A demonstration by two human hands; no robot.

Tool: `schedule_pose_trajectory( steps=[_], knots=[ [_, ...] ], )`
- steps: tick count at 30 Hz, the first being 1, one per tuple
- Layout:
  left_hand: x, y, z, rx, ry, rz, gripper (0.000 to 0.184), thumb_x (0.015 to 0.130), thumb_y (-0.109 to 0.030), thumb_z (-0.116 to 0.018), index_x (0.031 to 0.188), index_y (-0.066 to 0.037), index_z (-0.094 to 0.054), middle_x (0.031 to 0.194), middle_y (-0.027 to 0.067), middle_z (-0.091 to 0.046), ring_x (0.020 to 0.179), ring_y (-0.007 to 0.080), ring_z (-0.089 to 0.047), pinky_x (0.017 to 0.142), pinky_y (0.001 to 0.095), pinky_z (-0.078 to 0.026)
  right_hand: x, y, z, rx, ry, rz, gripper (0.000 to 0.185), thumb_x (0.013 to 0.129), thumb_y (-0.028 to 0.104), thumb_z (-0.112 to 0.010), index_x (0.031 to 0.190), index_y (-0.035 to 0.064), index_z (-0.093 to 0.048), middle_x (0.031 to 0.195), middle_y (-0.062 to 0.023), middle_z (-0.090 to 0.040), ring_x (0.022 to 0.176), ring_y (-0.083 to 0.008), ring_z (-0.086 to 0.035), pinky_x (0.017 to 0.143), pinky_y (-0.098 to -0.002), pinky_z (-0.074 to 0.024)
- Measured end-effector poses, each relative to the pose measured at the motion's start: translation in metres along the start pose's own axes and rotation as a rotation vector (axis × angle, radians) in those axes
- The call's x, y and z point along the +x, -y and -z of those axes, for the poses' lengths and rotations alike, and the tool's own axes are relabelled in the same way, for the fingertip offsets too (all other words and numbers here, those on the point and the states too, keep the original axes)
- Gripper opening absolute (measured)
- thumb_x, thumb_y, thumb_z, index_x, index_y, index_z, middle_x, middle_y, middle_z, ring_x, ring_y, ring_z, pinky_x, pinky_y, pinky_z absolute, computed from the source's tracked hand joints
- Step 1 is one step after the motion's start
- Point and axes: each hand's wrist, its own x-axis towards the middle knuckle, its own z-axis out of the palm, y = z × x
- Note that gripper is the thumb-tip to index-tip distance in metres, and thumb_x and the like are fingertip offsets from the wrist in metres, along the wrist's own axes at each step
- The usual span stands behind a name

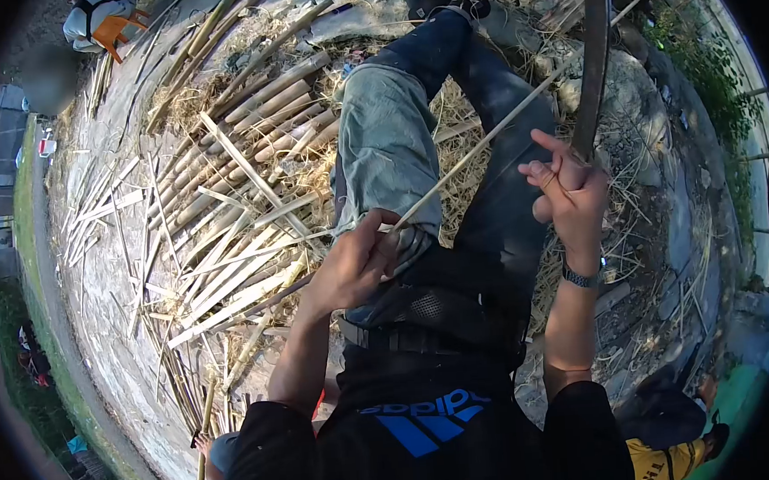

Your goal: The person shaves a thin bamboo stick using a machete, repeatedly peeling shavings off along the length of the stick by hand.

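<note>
A long, thin bamboo strip (484,141) runs slantwise across my legs toward the upper right. My left hand (355,264) is closed on it above my lap, with the fingers pinched. On the right, my right hand (570,185) is raised, its index finger pointing out and the other fingers curled. From it a long, dark machete blade (594,60) rises to the top edge of the view. The machete's handle is hidden by the hand. The strip passes to the left of the right hand, apart from it.
Split bamboo strips (238,288) and round bamboo poles (279,92) lie piled on the left among straw-like shavings. A large stone (618,94) is beyond my right hand. People sit at the upper left, near an orange chair (115,32), and at the lower right (668,421).
</note>
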Motion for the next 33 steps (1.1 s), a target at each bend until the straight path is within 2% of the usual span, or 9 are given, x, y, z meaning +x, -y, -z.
schedule_pose_trajectory(
  steps=[1,3,6,9,13,22,25,31,33],
  knots=[
    [0.001,0.003,-0.003,-0.087,-0.024,-0.001,0.027,0.103,-0.013,-0.051,0.126,-0.001,-0.056,0.067,0.0073,-0.062,0.065,0.0151,-0.061,0.063,0.0329,-0.047,-0.013,0.015,-0.003,-0.030,0.097,-0.237,0.025,0.090,0.011,-0.077,0.081,-0.0006,-0.058,0.098,-0.0144,-0.075,0.075,-0.0179,-0.072,0.067,-0.0360,-0.0583],
    [0.013,0.002,-0.006,-0.137,-0.060,-0.063,0.029,0.109,-0.019,-0.043,0.123,0.001,-0.058,0.070,0.0037,-0.063,0.061,0.0080,-0.055,0.059,0.0256,-0.042,-0.036,0.012,-0.012,-0.389,0.361,0.091,0.036,0.092,0.028,-0.077,0.079,0.0004,-0.058,0.071,-0.0103,-0.070,0.060,-0.0126,-0.065,0.056,-0.0322,-0.0502],
    [0.017,-0.005,-0.011,-0.327,-0.062,-0.018,0.028,0.109,-0.020,-0.044,0.117,0.001,-0.061,0.070,0.0039,-0.064,0.055,0.0061,-0.049,0.052,0.0234,-0.036,-0.051,0.008,-0.030,-0.293,0.522,-0.133,0.045,0.092,0.043,-0.075,0.080,0.0021,-0.061,0.056,-0.0076,-0.060,0.048,-0.0156,-0.057,0.050,-0.0325,-0.0433],
    [0.020,0.007,-0.013,-0.294,-0.022,0.055,0.027,0.109,-0.023,-0.048,0.110,0.000,-0.061,0.067,0.0003,-0.059,0.050,0.0044,-0.042,0.047,0.0220,-0.030,-0.063,-0.002,-0.051,-0.537,0.514,0.148,0.050,0.091,0.054,-0.072,0.081,0.0061,-0.062,0.056,-0.0038,-0.061,0.051,-0.0290,-0.065,0.049,-0.0373,-0.0506],
    [0.016,-0.009,-0.015,-0.448,-0.035,-0.023,0.027,0.110,-0.020,-0.045,0.096,-0.001,-0.058,0.065,-0.0015,-0.050,0.057,0.0076,-0.043,0.053,0.0277,-0.036,-0.034,-0.010,-0.049,-0.706,0.432,0.402,0.051,0.091,0.057,-0.070,0.074,0.0105,-0.057,0.057,-0.0027,-0.064,0.052,-0.0272,-0.068,0.048,-0.0382,-0.0529],
    [0.018,-0.012,-0.024,-0.171,-0.348,-0.084,0.027,0.109,-0.018,-0.047,0.093,0.000,-0.060,0.060,0.0022,-0.050,0.054,0.0103,-0.046,0.051,0.0307,-0.037,-0.021,-0.002,-0.071,-0.726,0.496,0.505,0.052,0.094,0.053,-0.068,0.073,0.0076,-0.054,0.058,-0.0046,-0.060,0.050,-0.0293,-0.063,0.049,-0.0388,-0.0512],
    [0.009,-0.016,-0.025,-0.231,-0.332,-0.102,0.026,0.110,-0.016,-0.044,0.093,-0.001,-0.057,0.060,-0.0032,-0.044,0.051,0.0041,-0.039,0.047,0.0240,-0.029,0.024,-0.001,-0.057,-0.703,0.475,0.546,0.053,0.094,0.054,-0.068,0.074,0.0067,-0.054,0.060,-0.0058,-0.061,0.050,-0.0295,-0.064,0.048,-0.0389,-0.0511],
    [0.018,-0.007,-0.021,-0.170,-0.397,-0.119,0.028,0.111,-0.018,-0.044,0.092,-0.001,-0.055,0.061,-0.0041,-0.044,0.052,0.0036,-0.038,0.048,0.0238,-0.029,0.005,-0.001,-0.079,-0.769,0.390,0.478,0.051,0.094,0.056,-0.066,0.074,0.0099,-0.059,0.056,-0.0032,-0.065,0.050,-0.0266,-0.067,0.047,-0.0361,-0.0535],
    [0.007,-0.004,-0.021,-0.201,-0.372,-0.078,0.028,0.109,-0.016,-0.046,0.090,0.000,-0.058,0.060,0.0019,-0.048,0.054,0.0084,-0.042,0.050,0.0305,-0.034,0.014,-0.002,-0.067,-0.837,0.469,0.705,0.051,0.094,0.056,-0.066,0.074,0.0098,-0.059,0.056,-0.0040,-0.065,0.052,-0.0274,-0.068,0.048,-0.0369,-0.0539]
  ],
)
